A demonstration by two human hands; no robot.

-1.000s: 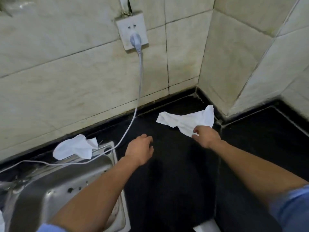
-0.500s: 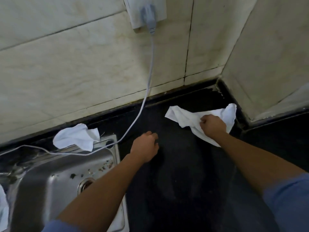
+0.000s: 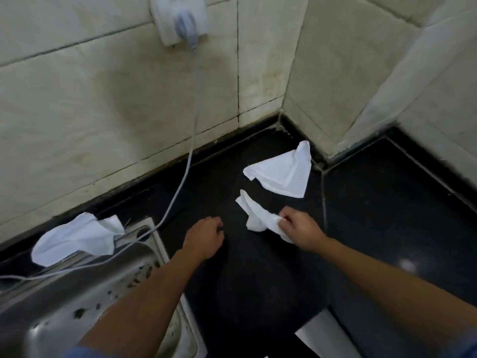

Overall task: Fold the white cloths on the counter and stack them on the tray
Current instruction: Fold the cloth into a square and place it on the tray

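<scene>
Step in hand: pick-up of the first cloth, no folding done yet. The right hand (image 3: 302, 229) pinches the bunched cloth (image 3: 254, 218) btw thumb and fingertips at its near end. The rest of it trails away, crumpled, on the black counter (image 3: 387, 215).

Just beyond it, nr the wall corner, lies the flat cloth (image 3: 284, 174), roughly triangular and partly doubled over. There looks to be a narrow gap btw the two, so prob. separate pieces. A third cloth (image 3: 77, 236) is draped at the back rim of the steel sink (image 3: 64, 306), w/ the grey cord (image 3: 191, 140) from the wall socket (image 3: 178, 19) running right beside it.

The left hand (image 3: 205, 237) sits low over the counter, fingers loosely curled under, holding nothing, well apart from any cloth.

No tray I can name for sure. A white panel (image 3: 327, 337) pokes in at the near edge and may be it, can't tell.

Next move, as I judge it: bring the left hand over to take a 2nd corner, shake or spread the cloth flat on the bare counter, then fold. One pinch alone won't open it, as it's too wadded. For cloth no. 3, mind the cord when lifting.
</scene>
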